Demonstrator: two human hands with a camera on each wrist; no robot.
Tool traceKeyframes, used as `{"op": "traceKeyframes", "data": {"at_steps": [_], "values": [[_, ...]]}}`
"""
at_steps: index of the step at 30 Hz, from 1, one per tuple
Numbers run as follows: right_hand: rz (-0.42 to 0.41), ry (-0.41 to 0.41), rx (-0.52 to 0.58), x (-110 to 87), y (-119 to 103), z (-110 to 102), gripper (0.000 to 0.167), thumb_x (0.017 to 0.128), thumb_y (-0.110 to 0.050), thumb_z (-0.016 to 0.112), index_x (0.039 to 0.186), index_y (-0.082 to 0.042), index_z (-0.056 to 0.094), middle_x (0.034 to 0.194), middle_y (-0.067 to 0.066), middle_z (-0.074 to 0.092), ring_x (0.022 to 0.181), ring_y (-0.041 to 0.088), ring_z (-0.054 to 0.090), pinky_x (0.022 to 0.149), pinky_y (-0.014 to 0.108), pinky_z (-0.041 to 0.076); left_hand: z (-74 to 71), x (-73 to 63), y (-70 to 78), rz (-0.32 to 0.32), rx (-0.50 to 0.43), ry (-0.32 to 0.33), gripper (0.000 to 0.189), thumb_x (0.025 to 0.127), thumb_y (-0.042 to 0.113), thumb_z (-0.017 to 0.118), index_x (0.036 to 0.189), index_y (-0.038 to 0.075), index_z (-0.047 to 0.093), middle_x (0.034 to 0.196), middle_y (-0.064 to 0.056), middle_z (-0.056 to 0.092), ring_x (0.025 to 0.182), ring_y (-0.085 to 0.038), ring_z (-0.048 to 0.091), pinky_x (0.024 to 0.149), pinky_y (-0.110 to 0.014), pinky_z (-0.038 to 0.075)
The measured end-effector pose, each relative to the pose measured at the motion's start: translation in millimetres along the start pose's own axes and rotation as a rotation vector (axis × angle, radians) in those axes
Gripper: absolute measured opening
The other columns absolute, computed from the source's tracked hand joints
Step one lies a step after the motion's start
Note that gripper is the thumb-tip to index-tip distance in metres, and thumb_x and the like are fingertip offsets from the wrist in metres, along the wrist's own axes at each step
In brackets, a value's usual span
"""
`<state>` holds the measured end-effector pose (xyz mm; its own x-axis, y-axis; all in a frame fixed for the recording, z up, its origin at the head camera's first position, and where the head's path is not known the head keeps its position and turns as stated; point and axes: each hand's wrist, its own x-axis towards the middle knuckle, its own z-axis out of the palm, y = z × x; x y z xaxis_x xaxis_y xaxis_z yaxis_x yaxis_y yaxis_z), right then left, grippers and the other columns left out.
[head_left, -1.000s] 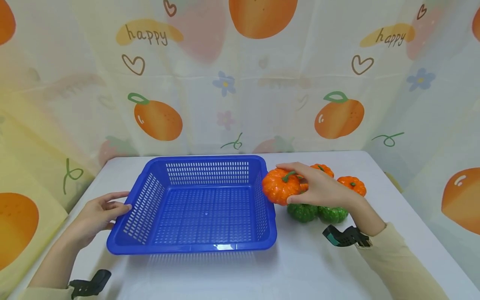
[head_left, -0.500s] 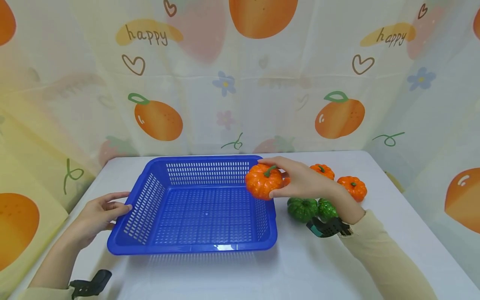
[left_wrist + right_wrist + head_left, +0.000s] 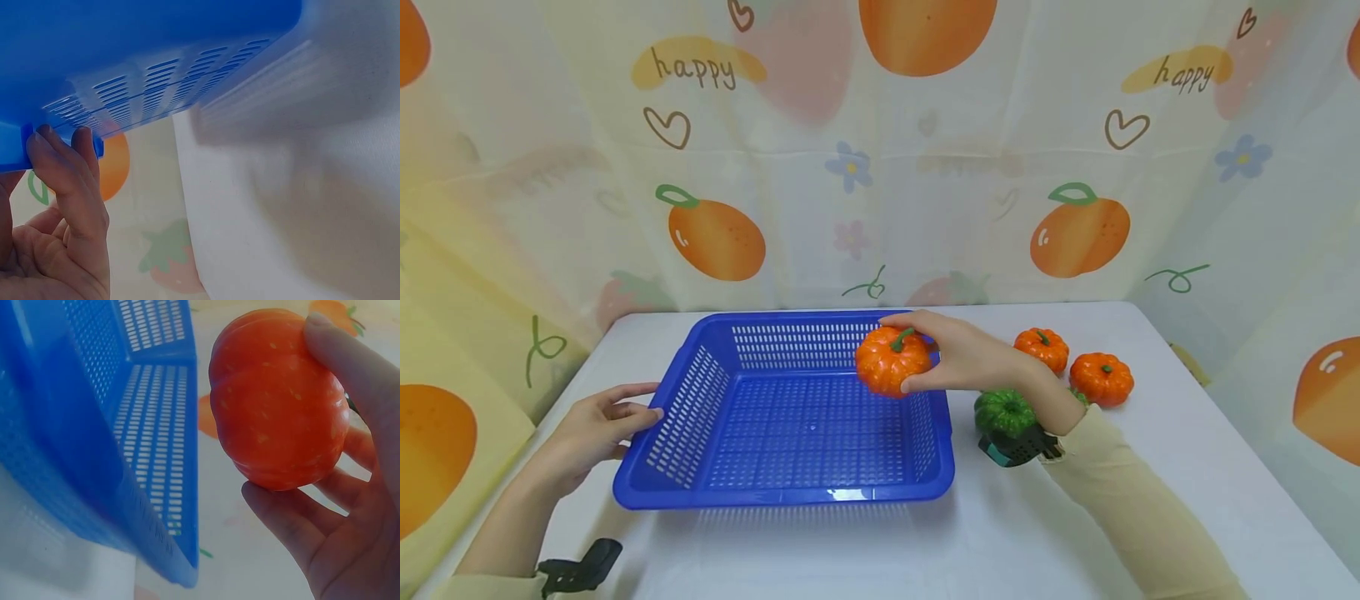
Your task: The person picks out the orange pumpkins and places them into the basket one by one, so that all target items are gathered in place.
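An orange pumpkin (image 3: 889, 363) with a green stem is pinched between the thumb and fingers of my right hand (image 3: 958, 354), held up over the right side of a blue plastic basket (image 3: 782, 497). In the right wrist view the same pumpkin (image 3: 275, 406) hangs beside the basket wall (image 3: 153, 444), apart from it. At the basket's left rim, my left hand (image 3: 597, 429) grips the edge, thumb above. Curled fingers (image 3: 69, 169) reach under the rim in the left wrist view. The basket's perforated floor shows bare.
Right of the basket lie two more orange pumpkins, one farther back (image 3: 1042, 348) and one to the right (image 3: 1102, 379). A green pumpkin (image 3: 1004, 412) sits nearer, another mostly hidden by my right wrist. A patterned curtain (image 3: 895, 208) hangs behind the white table (image 3: 820, 558).
My right hand has carried the orange pumpkin leftward from beside the basket's right rim to above its inside. The left hand and basket have stayed put.
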<state>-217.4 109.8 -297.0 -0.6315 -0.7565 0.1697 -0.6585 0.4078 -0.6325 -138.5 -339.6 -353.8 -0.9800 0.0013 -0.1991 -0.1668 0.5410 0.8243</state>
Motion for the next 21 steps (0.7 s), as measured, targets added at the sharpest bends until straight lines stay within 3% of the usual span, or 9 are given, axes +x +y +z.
{"op": "traceKeyframes", "data": {"at_steps": [21], "values": [[-0.034, -0.039, -0.004, 41.1, 0.4, 26.8, 0.068, 0.079, -0.031, 0.072, 0.137, -0.020, 0.039, 0.131, 0.000, 0.046, 0.109, 0.013, 0.050, 0.085, 0.024, 0.050, -0.3, 0.2, -0.7, 0.001, 0.017, 0.000, 0.067, 0.090, 0.031, 0.058, 0.140, -0.002, 0.028, 0.091, -0.003, 0.065, 0.078, -0.012, 0.063, 0.068, -0.033, 0.055]]}}
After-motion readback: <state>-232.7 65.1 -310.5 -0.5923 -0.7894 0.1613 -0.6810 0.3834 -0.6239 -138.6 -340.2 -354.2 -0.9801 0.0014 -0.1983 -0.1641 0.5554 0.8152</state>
